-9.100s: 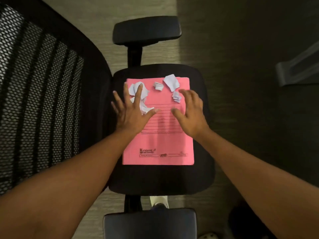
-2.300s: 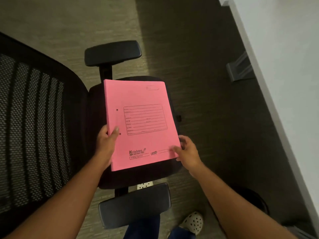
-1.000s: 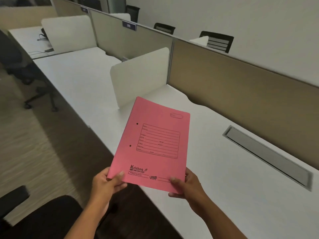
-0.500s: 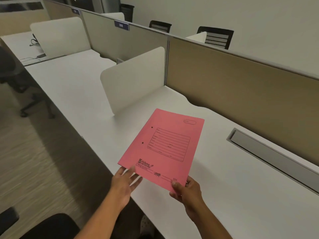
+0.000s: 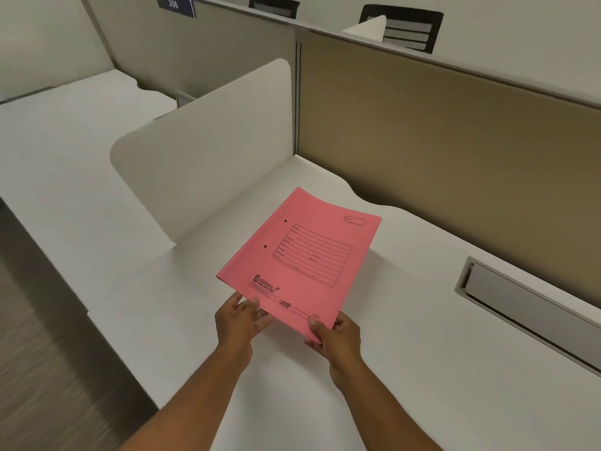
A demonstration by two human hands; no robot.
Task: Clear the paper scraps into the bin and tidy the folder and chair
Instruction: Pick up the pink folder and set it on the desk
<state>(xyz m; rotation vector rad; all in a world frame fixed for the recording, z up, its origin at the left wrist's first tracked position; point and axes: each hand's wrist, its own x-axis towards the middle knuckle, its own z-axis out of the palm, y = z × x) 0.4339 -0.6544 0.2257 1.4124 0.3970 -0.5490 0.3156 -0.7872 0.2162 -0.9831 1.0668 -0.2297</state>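
A closed pink folder (image 5: 305,255) hovers low over the white desk (image 5: 406,353), its far edge near the surface. My left hand (image 5: 239,320) holds its near left corner, fingers underneath and thumb on top. At the near right corner my right hand (image 5: 335,333) pinches the folder. The chair, the paper scraps and the bin are out of view.
A white side divider (image 5: 208,148) stands left of the folder. A tan partition (image 5: 455,135) runs along the desk's back. A grey cable flap (image 5: 527,307) is set into the desk at right. Carpeted floor (image 5: 39,353) lies at left.
I have carried the folder forward and lower over the desk. My left hand, loose under the corner half a second ago, now grips it again.
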